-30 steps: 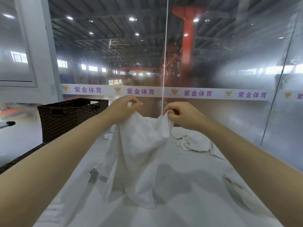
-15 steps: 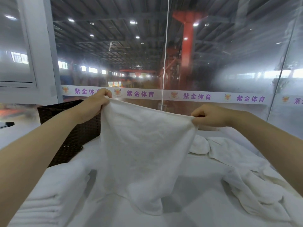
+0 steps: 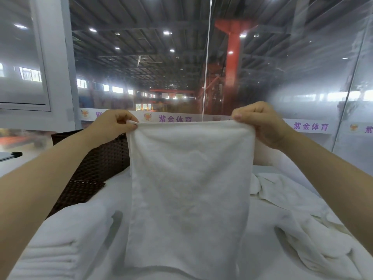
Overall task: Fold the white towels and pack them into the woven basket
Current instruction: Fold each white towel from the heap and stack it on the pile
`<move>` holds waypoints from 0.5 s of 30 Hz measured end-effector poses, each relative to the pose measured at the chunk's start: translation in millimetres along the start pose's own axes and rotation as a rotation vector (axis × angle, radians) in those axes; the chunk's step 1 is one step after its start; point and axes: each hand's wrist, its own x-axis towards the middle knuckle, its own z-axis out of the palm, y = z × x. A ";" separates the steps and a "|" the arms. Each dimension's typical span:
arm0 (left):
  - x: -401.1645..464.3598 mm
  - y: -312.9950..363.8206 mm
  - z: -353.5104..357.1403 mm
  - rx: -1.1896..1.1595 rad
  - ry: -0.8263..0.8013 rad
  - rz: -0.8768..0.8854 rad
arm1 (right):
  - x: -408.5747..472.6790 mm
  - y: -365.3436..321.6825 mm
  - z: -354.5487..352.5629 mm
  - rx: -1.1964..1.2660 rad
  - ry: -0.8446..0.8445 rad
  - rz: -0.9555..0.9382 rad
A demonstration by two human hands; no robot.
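A white towel (image 3: 189,190) hangs flat and upright in front of me, its lower edge reaching the white table surface. My left hand (image 3: 113,126) pinches its top left corner and my right hand (image 3: 260,122) pinches its top right corner, the top edge stretched level between them. The dark brown woven basket (image 3: 101,158) stands behind my left forearm, partly hidden by the arm and the towel. A stack of folded white towels (image 3: 60,245) lies at the near left.
Crumpled white towels (image 3: 302,225) lie loose on the right of the white table (image 3: 260,239). A flat dark woven piece (image 3: 80,190) lies in front of the basket. A glass wall (image 3: 302,77) rises just behind the table.
The bunched towel has been spread out and lifted: my hands moved apart, then levelled, so the top edge is now taut and straight and the cloth hangs flat.
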 end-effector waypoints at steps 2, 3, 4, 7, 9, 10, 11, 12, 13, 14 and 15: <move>-0.1 -4.9 -2.9 0.081 -0.006 0.010 | -1.7 0.2 -6.6 -0.240 -0.045 0.022; -0.1 -6.3 -4.1 0.095 0.000 0.018 | -2.8 -1.5 -10.1 -0.362 -0.059 0.018; -0.2 -6.4 -4.5 0.086 0.014 0.020 | -3.8 -2.0 -12.5 -0.475 -0.029 -0.025; 0.8 0.8 0.5 0.113 -0.009 0.038 | -1.8 2.6 -10.1 -0.800 0.147 -0.216; 0.0 4.6 5.7 0.244 -0.064 0.062 | -1.5 9.6 -1.6 -1.017 -0.045 -0.110; 1.5 5.1 7.5 0.246 -0.053 0.059 | -1.7 15.0 -2.7 -1.025 -0.075 -0.048; 3.2 5.5 8.2 0.212 -0.029 0.051 | -2.3 20.8 -6.4 -0.962 0.019 -0.036; 4.7 5.8 8.8 0.156 0.002 0.036 | -3.8 24.8 -10.8 -0.848 0.178 -0.058; 5.3 5.8 9.2 0.115 0.029 0.026 | -4.2 27.0 -13.8 -0.771 0.275 -0.066; 5.8 5.6 9.5 0.114 0.039 0.022 | -4.3 28.6 -13.5 -0.765 0.256 -0.028; 6.4 5.7 10.5 0.147 0.027 0.022 | -5.2 30.7 -11.9 -0.836 0.145 0.049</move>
